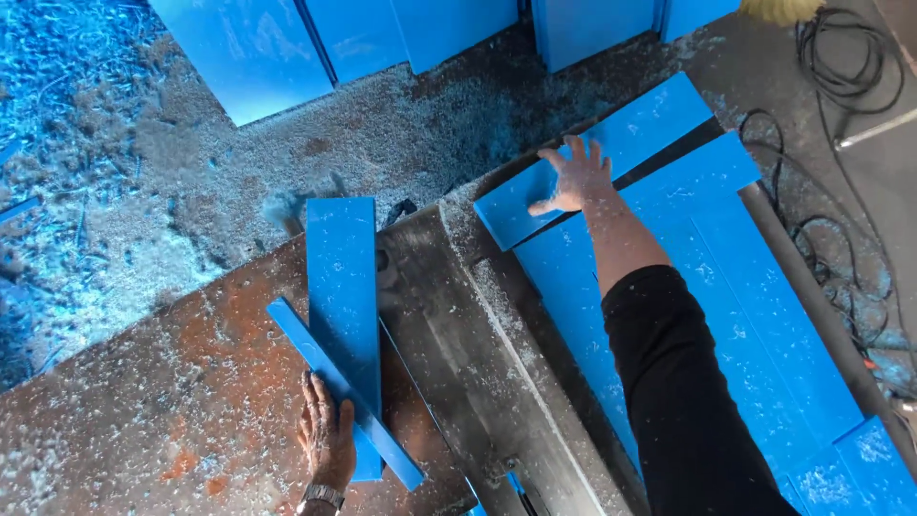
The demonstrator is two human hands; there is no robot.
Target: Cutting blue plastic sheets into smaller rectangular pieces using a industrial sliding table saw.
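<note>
A worker's right hand [573, 177] lies flat, fingers spread, on the top blue board [602, 158] of a stack of blue boards [726, 277] at the right of a workshop bench, palm pressing down w/ nothing gripped, the black sleeve [678, 382] reaching across from the lower edge. The left hand [327, 435], wristwatch [323, 495] showing, rests near the bench's front edge w/ fingers loosely curled against a narrow blue strip [344, 392], which lies diagonally across the lower end of a short blue plank [344, 287]; whether it grips the strip or merely steadies it can't be told. Both pieces sit on the rusty, sawdust-strewn metal table [172, 401], beside a grey steel fence or rail [478, 363] running btwn the two hands. More blue panels [287, 48] lean at the top of the frame; black cables [841, 76] coil on the floor at right, and shavings [95, 191] cover the ground at left. Risks, judged from the layout: the top board sits skewed on the stack and could slide off under an uneven push; the loose dust may let the strip skid from under the left hand's fingers; the cables look like a trip hazard; a sleeve near the rail's lower end, where a machine part seems to sit, could snag.
</note>
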